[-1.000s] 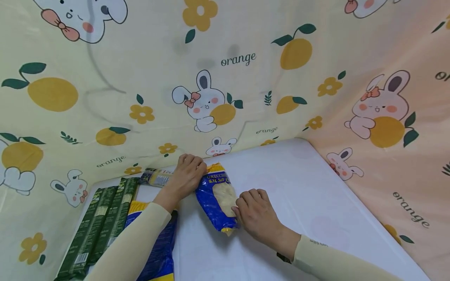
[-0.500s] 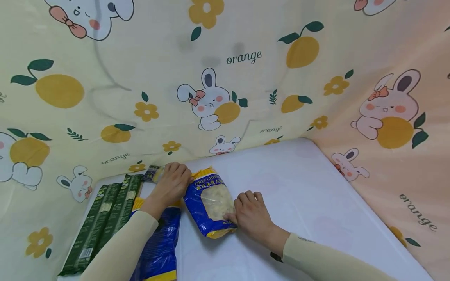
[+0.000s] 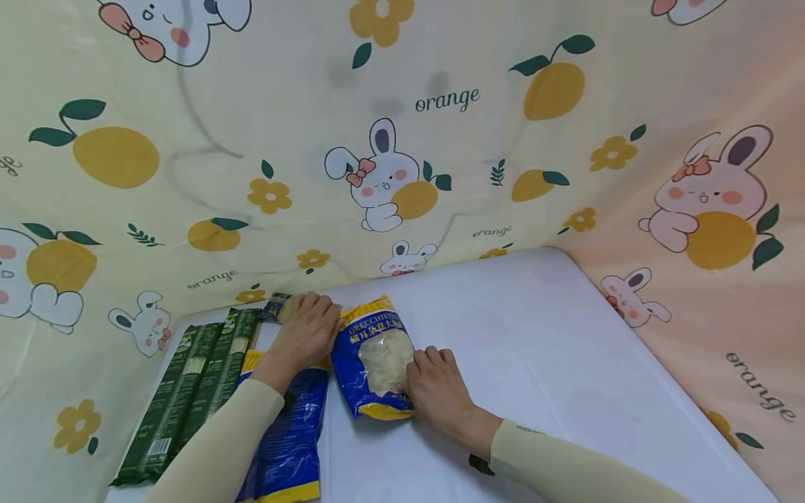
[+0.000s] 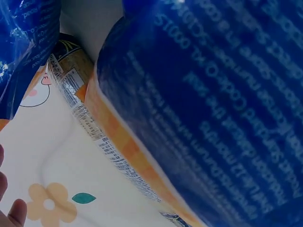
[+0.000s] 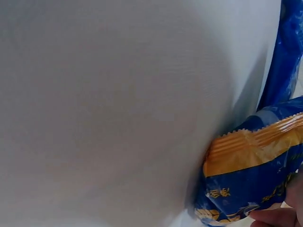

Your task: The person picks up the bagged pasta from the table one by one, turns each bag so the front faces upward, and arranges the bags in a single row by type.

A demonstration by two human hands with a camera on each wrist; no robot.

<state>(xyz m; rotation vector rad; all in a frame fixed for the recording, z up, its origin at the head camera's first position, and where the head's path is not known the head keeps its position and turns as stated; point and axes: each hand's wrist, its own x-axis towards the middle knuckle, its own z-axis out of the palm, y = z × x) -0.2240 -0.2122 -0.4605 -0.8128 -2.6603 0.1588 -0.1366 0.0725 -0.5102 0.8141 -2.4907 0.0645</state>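
Observation:
A blue-and-yellow bag of orecchiette pasta, with a clear window on its front, stands tilted over the white table. My left hand holds its upper left corner, fingers bent over the edge. At the lower right edge my right hand grips the bag, thumb against the front. Fingertips show at the bag in the right wrist view. A second blue bag lies under my left forearm; its printed text fills much of the left wrist view.
Long green packets lie side by side at the table's left. A narrow clear packet lies along the back edge, partly behind my left hand in the head view. A patterned cloth rises behind and to the right of the white table.
The pasta bag has turned so its front faces the head camera more fully, and it has shifted left. Both hands moved along with it. The head view has shifted slightly.

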